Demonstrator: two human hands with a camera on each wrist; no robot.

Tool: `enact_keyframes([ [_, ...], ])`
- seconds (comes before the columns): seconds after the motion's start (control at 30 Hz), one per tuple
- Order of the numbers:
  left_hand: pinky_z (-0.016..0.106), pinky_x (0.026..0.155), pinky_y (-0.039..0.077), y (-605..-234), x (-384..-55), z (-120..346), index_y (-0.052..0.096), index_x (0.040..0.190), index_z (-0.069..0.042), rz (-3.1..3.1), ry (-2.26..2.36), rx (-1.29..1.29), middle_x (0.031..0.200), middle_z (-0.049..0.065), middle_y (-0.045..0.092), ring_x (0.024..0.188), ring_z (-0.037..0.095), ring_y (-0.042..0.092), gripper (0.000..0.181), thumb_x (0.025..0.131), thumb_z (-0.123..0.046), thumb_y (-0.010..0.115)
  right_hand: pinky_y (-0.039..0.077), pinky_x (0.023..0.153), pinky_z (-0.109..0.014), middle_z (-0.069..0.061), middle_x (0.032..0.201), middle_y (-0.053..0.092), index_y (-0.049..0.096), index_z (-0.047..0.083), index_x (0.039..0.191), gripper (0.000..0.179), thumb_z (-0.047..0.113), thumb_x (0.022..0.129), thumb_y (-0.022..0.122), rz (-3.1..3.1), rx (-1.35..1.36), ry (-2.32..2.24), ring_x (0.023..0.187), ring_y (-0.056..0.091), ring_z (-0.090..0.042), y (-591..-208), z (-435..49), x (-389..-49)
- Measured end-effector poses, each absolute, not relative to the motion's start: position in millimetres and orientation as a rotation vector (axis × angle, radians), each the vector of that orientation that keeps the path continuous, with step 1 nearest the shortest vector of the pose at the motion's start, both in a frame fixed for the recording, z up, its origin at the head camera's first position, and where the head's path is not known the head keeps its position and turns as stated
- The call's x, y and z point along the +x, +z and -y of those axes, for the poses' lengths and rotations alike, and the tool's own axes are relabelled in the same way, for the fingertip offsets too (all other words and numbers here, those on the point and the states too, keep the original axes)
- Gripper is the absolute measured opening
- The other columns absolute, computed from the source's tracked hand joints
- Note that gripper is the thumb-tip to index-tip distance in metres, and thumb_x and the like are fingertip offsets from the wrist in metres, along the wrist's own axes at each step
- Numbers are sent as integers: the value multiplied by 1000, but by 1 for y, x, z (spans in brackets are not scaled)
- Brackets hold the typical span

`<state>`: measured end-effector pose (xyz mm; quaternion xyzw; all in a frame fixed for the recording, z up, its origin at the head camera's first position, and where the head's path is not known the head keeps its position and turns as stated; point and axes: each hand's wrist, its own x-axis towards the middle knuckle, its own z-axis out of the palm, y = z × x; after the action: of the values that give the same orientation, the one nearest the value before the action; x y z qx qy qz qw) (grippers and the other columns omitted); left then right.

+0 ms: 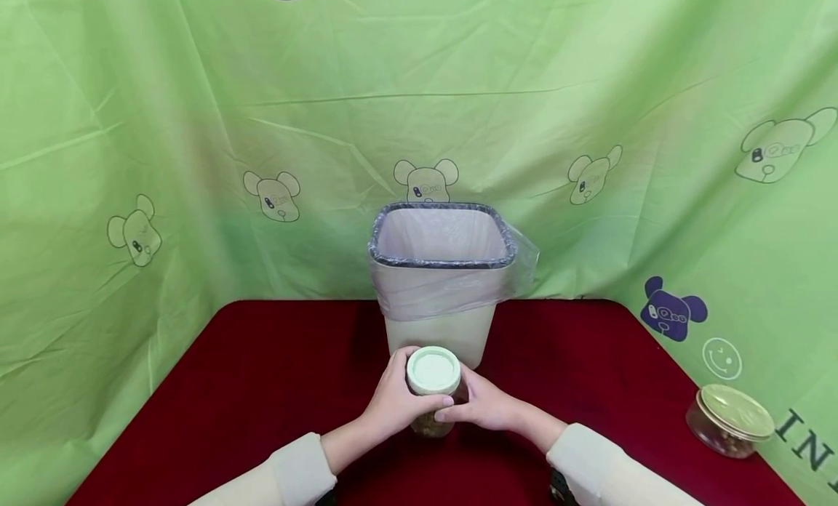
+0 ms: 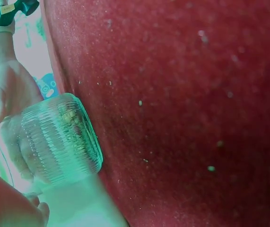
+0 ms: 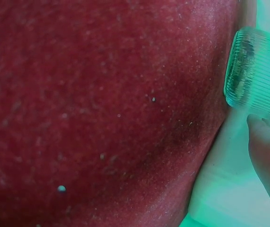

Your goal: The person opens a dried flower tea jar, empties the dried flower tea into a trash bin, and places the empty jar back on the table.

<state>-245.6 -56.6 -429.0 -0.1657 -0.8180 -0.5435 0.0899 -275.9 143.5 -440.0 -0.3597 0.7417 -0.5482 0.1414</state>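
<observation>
Both hands grip a clear ribbed jar with a pale green lid, held upright in front of the bin. The left hand wraps its left side, thumb across the near face. From the other side the right hand holds it, its thumb also on the near face. A small amount of brownish contents shows at the bottom of the jar in the left wrist view. In the right wrist view the ribbed jar is partly cut off. Whether its base touches the cloth, I cannot tell.
A white bin lined with a clear bag stands right behind the jar. At the right edge of the red-covered table sits a low round container with a yellowish lid. Small crumbs dot the cloth. Green curtains surround the table.
</observation>
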Motion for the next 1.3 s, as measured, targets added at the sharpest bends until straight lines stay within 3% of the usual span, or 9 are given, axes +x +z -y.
enact_keyframes([
  [0.23, 43, 96, 40, -430, -247, 64, 43, 134, -11, 2431, -1659, -573, 126, 1, 49, 114, 19, 50, 86, 67, -39, 88, 40, 101, -31, -6, 140, 46, 30, 10, 146, 74, 8, 86, 73, -2131, -1061, -1584, 128, 46, -20, -441, -143, -276],
  [0.43, 44, 100, 38, -428, -258, 74, 43, 137, -7, 2420, -1735, -763, 127, 5, 52, 118, 22, 51, 81, 72, -26, 87, 38, 102, -30, -6, 141, 45, 29, 9, 147, 78, 12, 85, 75, -2144, -1061, -1585, 130, 44, -19, -440, -144, -276],
  [0.8, 34, 97, 41, -419, -273, 80, 45, 135, -4, 2460, -1806, -973, 124, 5, 56, 113, 18, 54, 76, 72, -18, 86, 40, 100, -30, -9, 140, 45, 28, 6, 147, 75, 5, 86, 72, -2120, -1072, -1593, 128, 45, -19, -441, -144, -276],
  [1.3, 33, 100, 38, -413, -293, 88, 49, 134, -5, 2542, -1760, -1244, 124, 4, 51, 115, 18, 51, 72, 72, -12, 85, 38, 102, -30, -11, 143, 42, 24, 5, 149, 79, 8, 87, 72, -2130, -1061, -1582, 131, 41, -22, -441, -144, -276],
])
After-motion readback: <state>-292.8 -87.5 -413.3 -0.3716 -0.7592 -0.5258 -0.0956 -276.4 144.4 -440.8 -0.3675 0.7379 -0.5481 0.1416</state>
